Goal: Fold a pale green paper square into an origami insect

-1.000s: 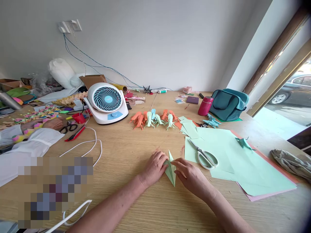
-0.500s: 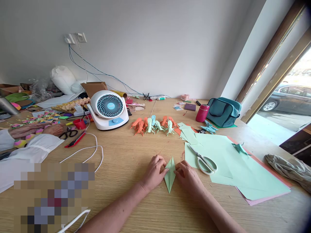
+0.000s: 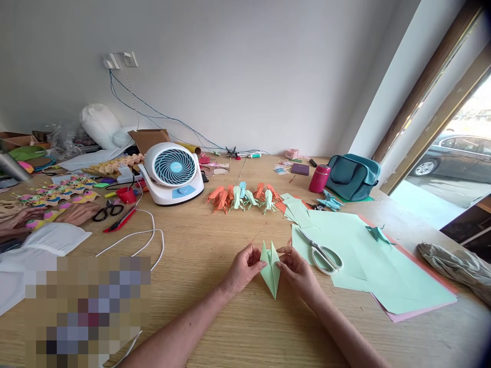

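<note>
A pale green folded paper (image 3: 270,273) is held between my two hands above the wooden table (image 3: 215,232). Its single point faces me, while two separate tips stick up at the far end with a gap between them. My left hand (image 3: 246,266) pinches its left edge with thumb and fingers. On the right edge, my right hand (image 3: 294,265) grips it the same way. White-handled scissors (image 3: 325,258) lie to the right of my right hand, on light green paper sheets (image 3: 383,276). Beyond my hands stand several folded paper figures (image 3: 238,197) in orange, green and blue.
A white fan (image 3: 172,171) stands at back left, its white cable (image 3: 153,230) looping forward. A co-worker's hands (image 3: 79,212) touch an egg-carton craft at far left, near black scissors (image 3: 107,210). A pink flask (image 3: 319,179) and teal bag (image 3: 355,176) stand at back right.
The green paper has gone from a closed diamond to a shape with two tips spread apart at the far end. My fingers have shifted on its edges. The co-worker's hands have moved apart.
</note>
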A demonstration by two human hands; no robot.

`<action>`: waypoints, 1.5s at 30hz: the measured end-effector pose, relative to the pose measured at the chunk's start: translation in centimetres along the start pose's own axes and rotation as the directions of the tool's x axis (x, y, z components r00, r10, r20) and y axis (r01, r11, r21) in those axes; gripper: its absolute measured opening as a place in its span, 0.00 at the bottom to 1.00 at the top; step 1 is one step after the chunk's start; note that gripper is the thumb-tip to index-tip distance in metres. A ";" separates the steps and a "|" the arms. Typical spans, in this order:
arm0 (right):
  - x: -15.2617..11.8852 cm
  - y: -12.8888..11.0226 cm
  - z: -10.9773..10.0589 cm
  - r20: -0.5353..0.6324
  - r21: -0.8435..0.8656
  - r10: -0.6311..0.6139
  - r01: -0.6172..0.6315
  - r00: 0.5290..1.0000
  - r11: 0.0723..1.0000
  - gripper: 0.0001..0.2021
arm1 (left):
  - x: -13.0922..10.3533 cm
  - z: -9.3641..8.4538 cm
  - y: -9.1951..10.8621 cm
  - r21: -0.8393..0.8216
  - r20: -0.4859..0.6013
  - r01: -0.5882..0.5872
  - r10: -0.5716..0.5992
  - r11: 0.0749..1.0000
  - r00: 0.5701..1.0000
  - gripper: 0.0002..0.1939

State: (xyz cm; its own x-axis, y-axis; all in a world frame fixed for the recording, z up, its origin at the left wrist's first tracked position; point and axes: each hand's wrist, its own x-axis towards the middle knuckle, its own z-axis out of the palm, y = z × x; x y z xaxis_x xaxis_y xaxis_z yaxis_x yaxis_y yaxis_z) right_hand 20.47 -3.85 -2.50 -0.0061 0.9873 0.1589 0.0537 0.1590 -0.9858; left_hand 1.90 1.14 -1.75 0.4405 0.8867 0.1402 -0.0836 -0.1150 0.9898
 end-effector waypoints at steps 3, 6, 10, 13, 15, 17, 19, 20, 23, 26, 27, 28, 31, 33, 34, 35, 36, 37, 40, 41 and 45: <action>-0.1 -0.5 0.1 0.052 0.062 0.057 -0.061 0.997 0.996 0.22 | -0.1 0.1 0.2 -0.094 0.036 0.069 -0.066 0.993 0.997 0.27; -0.1 -0.9 0.1 0.082 0.075 0.088 -0.094 0.993 0.993 0.20 | -0.1 0.2 0.3 -0.124 0.101 0.106 -0.094 0.987 0.990 0.27; -0.1 -0.8 0.2 0.073 0.035 0.098 -0.101 0.993 0.994 0.21 | -0.2 0.3 0.3 -0.056 0.103 0.083 -0.077 0.995 0.992 0.23; -0.2 -0.3 0.4 0.071 0.022 0.098 -0.099 0.993 0.995 0.22 | -0.4 0.4 0.1 0.020 0.080 0.040 -0.041 0.999 0.996 0.22; -0.4 0.0 0.6 0.077 -0.002 0.096 -0.097 0.992 0.995 0.22 | -0.4 0.4 -0.1 0.066 0.060 0.037 -0.041 0.997 0.997 0.22; -0.6 0.0 0.8 0.087 -0.046 0.099 -0.095 0.991 0.994 0.22 | -0.5 0.3 -0.3 0.118 0.042 0.037 -0.042 0.992 0.998 0.21; -0.7 -0.2 0.9 0.094 -0.095 0.105 -0.096 0.990 0.991 0.21 | -0.5 0.2 -0.4 0.180 0.031 0.017 -0.023 0.983 0.999 0.19; -0.8 -0.4 1.0 0.102 -0.115 0.107 -0.095 0.989 0.989 0.21 | -0.6 0.2 -0.4 0.204 0.027 0.002 -0.007 0.979 1.000 0.18; -1.0 -1.0 1.1 0.159 -0.187 0.106 -0.076 0.981 0.979 0.19 | -0.7 0.3 0.0 0.218 0.029 -0.044 0.039 0.975 0.999 0.16; -1.1 -1.4 1.3 0.227 -0.296 0.119 -0.048 0.966 0.954 0.18 | -0.9 0.5 0.3 0.207 0.031 -0.060 0.055 0.977 0.998 0.16; -1.2 -1.4 1.4 0.239 -0.323 0.122 -0.039 0.963 0.946 0.18 | -0.9 0.6 0.4 0.213 0.031 -0.060 0.054 0.975 0.998 0.16; -1.2 -1.3 1.5 0.243 -0.343 0.122 -0.032 0.962 0.939 0.18 | -1.0 0.7 0.4 0.224 0.031 -0.059 0.054 0.973 0.998 0.16; -1.3 -1.0 1.7 0.219 -0.386 0.120 -0.026 0.968 0.922 0.17 | -1.0 0.7 0.5 0.264 0.036 -0.059 0.051 0.963 0.998 0.17; -1.4 -1.0 1.9 0.213 -0.424 0.115 -0.015 0.970 0.906 0.17 | -1.0 0.7 0.5 0.295 0.028 -0.045 0.039 0.954 0.999 0.19; -1.5 -1.2 2.0 0.220 -0.446 0.107 0.003 0.970 0.895 0.17 | -1.0 0.7 0.6 0.309 0.024 -0.042 0.037 0.950 0.999 0.20; -1.6 -1.3 2.1 0.232 -0.469 0.094 0.027 0.968 0.883 0.17 | -1.0 0.6 0.7 0.320 0.021 -0.045 0.041 0.946 0.999 0.21; -1.6 -1.6 2.2 0.247 -0.487 0.080 0.052 0.966 0.872 0.17 | -1.0 0.6 0.9 0.328 0.019 -0.053 0.050 0.943 0.999 0.23; -1.7 -1.8 2.3 0.263 -0.496 0.069 0.074 0.962 0.865 0.17 | -1.0 0.6 1.0 0.332 0.018 -0.066 0.064 0.941 0.998 0.24; -1.8 -2.2 2.4 0.322 -0.457 0.067 0.093 0.944 0.885 0.16 | -1.0 0.6 1.2 0.323 0.024 -0.095 0.092 0.941 0.995 0.27; -1.8 -2.2 2.4 0.339 -0.434 0.072 0.088 0.938 0.896 0.16 | -1.0 0.6 1.2 0.322 0.026 -0.097 0.094 0.942 0.995 0.27; -1.8 -1.8 2.2 0.363 -0.390 0.062 0.092 0.930 0.916 0.17 | -1.0 0.7 1.1 0.320 0.025 -0.099 0.096 0.942 0.995 0.27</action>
State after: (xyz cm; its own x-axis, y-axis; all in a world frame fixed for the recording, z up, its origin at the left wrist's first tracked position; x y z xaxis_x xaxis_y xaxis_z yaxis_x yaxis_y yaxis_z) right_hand 18.18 -5.89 -1.14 -0.3653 0.9284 0.0674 0.4381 0.2353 -0.8676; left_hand 1.96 -0.16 -0.82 0.4528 0.8602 0.2347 0.1637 -0.3389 0.9265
